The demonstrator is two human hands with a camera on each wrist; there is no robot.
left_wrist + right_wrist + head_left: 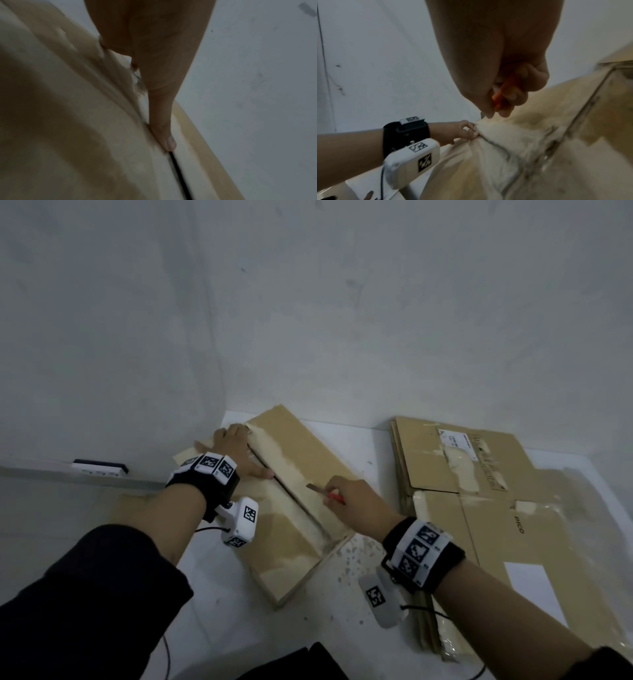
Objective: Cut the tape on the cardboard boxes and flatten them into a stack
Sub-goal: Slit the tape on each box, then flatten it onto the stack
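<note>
A brown cardboard box (pixel 294 529) lies in the middle of the head view, its two top flaps parted by a dark seam with torn tape along it. My left hand (pixel 236 450) rests on the left flap at the far end, thumb (pixel 164 129) straight along the seam. My right hand (pixel 334 491) hovers over the right flap and grips a red-handled knife (pixel 318 489), blade out and pointing toward the seam. In the right wrist view the knife (pixel 500 97) sits between curled fingers, its tip just above the box (pixel 505 148) near the left hand (pixel 462 131).
A stack of flattened boxes (pixel 479 491) with torn labels and tape lies to the right. A white power strip (pixel 99 467) sits against the wall at left. Grey walls meet in a corner just behind the box. The white surface (pixel 222 594) extends in front.
</note>
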